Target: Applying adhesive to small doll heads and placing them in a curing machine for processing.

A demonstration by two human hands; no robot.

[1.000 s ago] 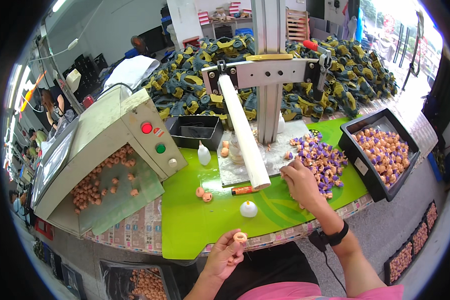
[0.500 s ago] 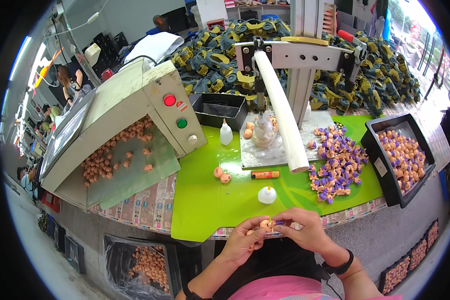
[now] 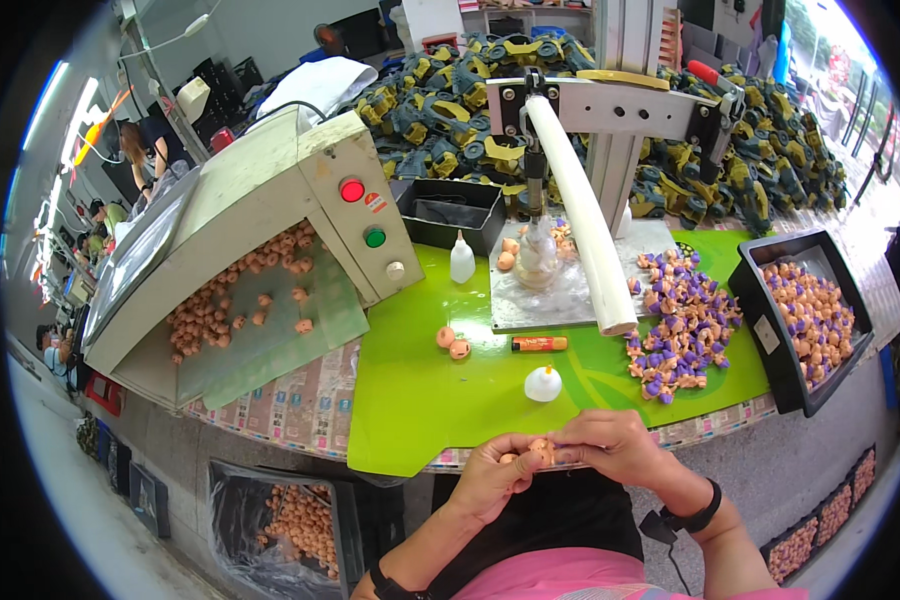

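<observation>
Peach, one small head (image 3: 542, 452) sits between the two hands close to the person's lap, just off the near edge of the table. The left hand (image 3: 490, 480) grips it between thumb and fingers, with a second head (image 3: 508, 459) tucked behind; the right hand (image 3: 610, 446) has its fingertips closed at the first one's far side (whether a purple part is in there, the fingers hide). That piece looks close to finished, though not yet put down.

To the left on the floor, a bin (image 3: 347, 530) holds many plain heads, so plenty seems left. On the green mat (image 3: 400, 420) stand a squat bottle (image 3: 543, 385) and, beyond it, an orange tube (image 3: 539, 343), with two loose heads (image 3: 453, 343) to their left. Rightward, a broad heap of purple-and-peach parts (image 3: 682, 335) seems to be waiting as well. The black tray (image 3: 785, 375) beside it is well filled with peach-and-purple pieces, probably the done ones.

Farther left, the cream machine (image 3: 270, 170) has more plain heads inside; behind the press (image 3: 575, 210) rise green-and-yellow toy vehicles (image 3: 440, 120).
</observation>
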